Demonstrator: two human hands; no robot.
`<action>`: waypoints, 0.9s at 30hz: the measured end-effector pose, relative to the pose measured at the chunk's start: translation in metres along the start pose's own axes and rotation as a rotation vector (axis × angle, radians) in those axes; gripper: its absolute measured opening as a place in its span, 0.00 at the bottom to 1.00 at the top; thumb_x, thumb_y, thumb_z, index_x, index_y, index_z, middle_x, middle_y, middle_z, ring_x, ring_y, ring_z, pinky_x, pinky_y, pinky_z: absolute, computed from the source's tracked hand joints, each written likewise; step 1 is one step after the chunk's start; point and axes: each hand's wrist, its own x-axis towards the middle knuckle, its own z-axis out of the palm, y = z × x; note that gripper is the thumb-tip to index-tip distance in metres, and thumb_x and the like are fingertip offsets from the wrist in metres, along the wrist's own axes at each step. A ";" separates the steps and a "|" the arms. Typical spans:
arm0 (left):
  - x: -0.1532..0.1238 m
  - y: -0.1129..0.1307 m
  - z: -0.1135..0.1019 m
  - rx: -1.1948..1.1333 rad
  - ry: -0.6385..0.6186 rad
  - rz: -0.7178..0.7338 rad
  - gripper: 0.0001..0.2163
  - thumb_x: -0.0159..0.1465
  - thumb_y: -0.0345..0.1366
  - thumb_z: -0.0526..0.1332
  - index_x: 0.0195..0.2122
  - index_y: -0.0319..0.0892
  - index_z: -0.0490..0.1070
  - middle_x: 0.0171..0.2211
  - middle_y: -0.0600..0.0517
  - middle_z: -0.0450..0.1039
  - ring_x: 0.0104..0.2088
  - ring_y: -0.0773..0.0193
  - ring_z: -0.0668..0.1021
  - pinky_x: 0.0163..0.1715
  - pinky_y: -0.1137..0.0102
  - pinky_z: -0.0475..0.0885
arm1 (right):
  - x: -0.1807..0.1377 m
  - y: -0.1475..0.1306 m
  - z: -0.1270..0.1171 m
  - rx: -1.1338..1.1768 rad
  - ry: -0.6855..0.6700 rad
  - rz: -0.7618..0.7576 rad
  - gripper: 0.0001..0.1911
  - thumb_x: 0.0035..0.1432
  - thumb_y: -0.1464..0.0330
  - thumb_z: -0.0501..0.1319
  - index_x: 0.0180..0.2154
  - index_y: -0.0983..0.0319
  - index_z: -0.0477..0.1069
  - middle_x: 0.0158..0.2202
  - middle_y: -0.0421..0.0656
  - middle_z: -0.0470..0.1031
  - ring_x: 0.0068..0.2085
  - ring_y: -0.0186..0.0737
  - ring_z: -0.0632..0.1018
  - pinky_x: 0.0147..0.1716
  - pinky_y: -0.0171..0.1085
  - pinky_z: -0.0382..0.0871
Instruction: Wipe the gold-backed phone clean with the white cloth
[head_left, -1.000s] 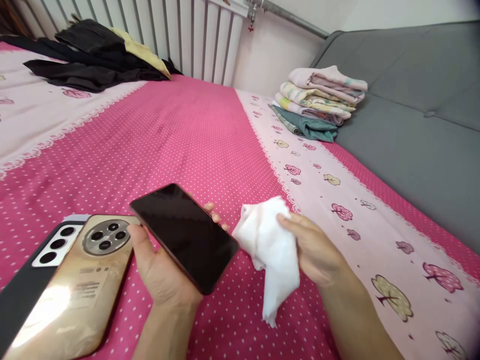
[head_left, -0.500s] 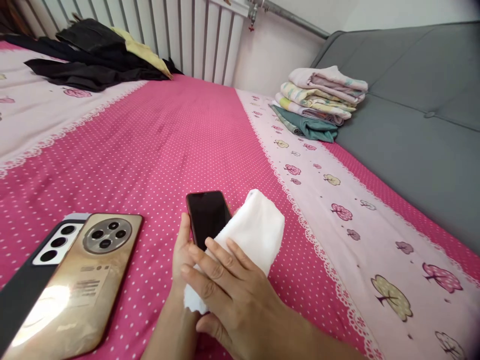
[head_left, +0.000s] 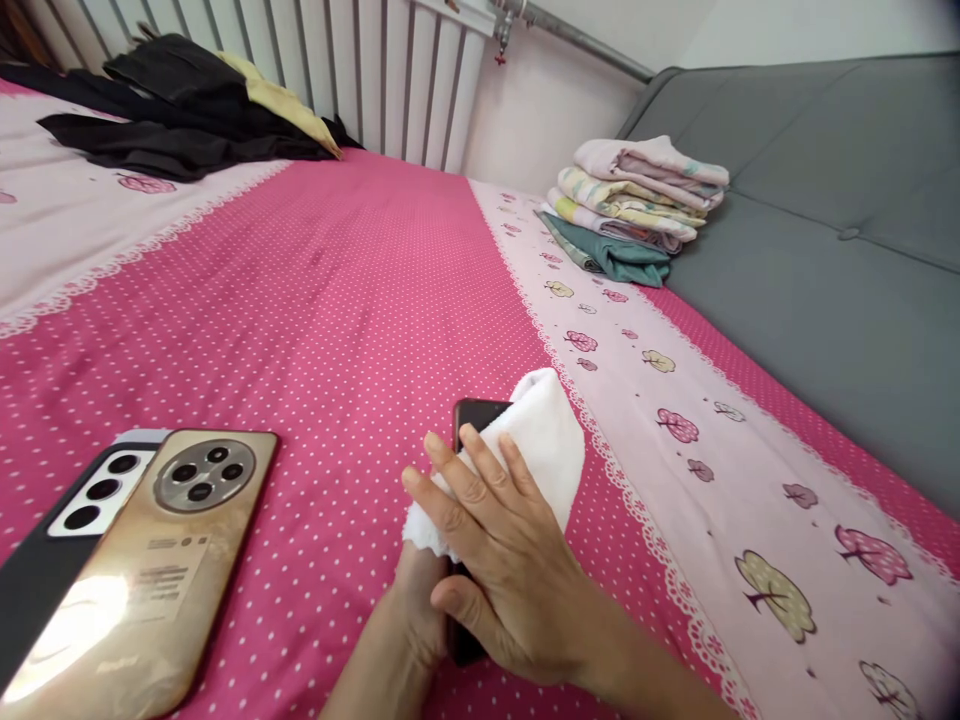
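My right hand (head_left: 495, 560) lies flat on a white cloth (head_left: 536, 440), fingers stretched out, and presses it onto a dark phone (head_left: 474, 412). Only the phone's top corner and a bit of its lower edge show. My left hand (head_left: 416, 600) is under the phone and mostly hidden beneath the right hand; it holds the phone from below. Both hands are just above the pink dotted bedsheet (head_left: 337, 300).
A gold phone (head_left: 142, 560) lies face down at the lower left, overlapping a dark phone with a white camera strip (head_left: 82, 500). Folded clothes (head_left: 637, 210) are stacked at the back right by a grey sofa (head_left: 825, 250). Black garments (head_left: 165, 110) lie by the radiator.
The right hand brought the cloth from beside the phone onto its screen and slid it up and to the right. The phone turned end-on and is now almost fully covered.
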 end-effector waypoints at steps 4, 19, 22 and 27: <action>-0.001 -0.004 0.008 -0.045 0.032 -0.159 0.23 0.67 0.47 0.44 0.57 0.41 0.64 0.50 0.49 0.72 0.58 0.58 0.67 0.57 0.67 0.58 | 0.000 0.006 -0.004 -0.076 0.083 0.076 0.32 0.65 0.52 0.32 0.65 0.60 0.38 0.67 0.38 0.31 0.66 0.48 0.38 0.63 0.53 0.31; -0.001 -0.019 0.007 -0.015 0.096 -0.456 0.27 0.60 0.54 0.53 0.44 0.34 0.74 0.36 0.44 0.79 0.44 0.58 0.78 0.50 0.69 0.66 | -0.002 0.030 -0.012 -0.134 0.331 0.377 0.32 0.66 0.55 0.32 0.65 0.64 0.38 0.67 0.43 0.41 0.66 0.48 0.41 0.62 0.56 0.34; -0.002 -0.020 0.001 -0.026 0.125 -0.443 0.26 0.58 0.54 0.56 0.45 0.36 0.74 0.37 0.45 0.79 0.44 0.56 0.77 0.51 0.67 0.66 | -0.003 0.032 -0.008 -0.058 0.358 0.432 0.30 0.66 0.57 0.34 0.65 0.64 0.36 0.67 0.43 0.40 0.66 0.47 0.41 0.62 0.56 0.35; 0.000 -0.016 0.002 -0.054 0.178 -0.384 0.28 0.58 0.56 0.55 0.48 0.37 0.72 0.41 0.43 0.77 0.47 0.52 0.76 0.51 0.62 0.66 | -0.004 0.027 -0.001 0.135 0.361 0.510 0.31 0.67 0.57 0.37 0.65 0.62 0.33 0.67 0.44 0.33 0.66 0.47 0.38 0.62 0.56 0.40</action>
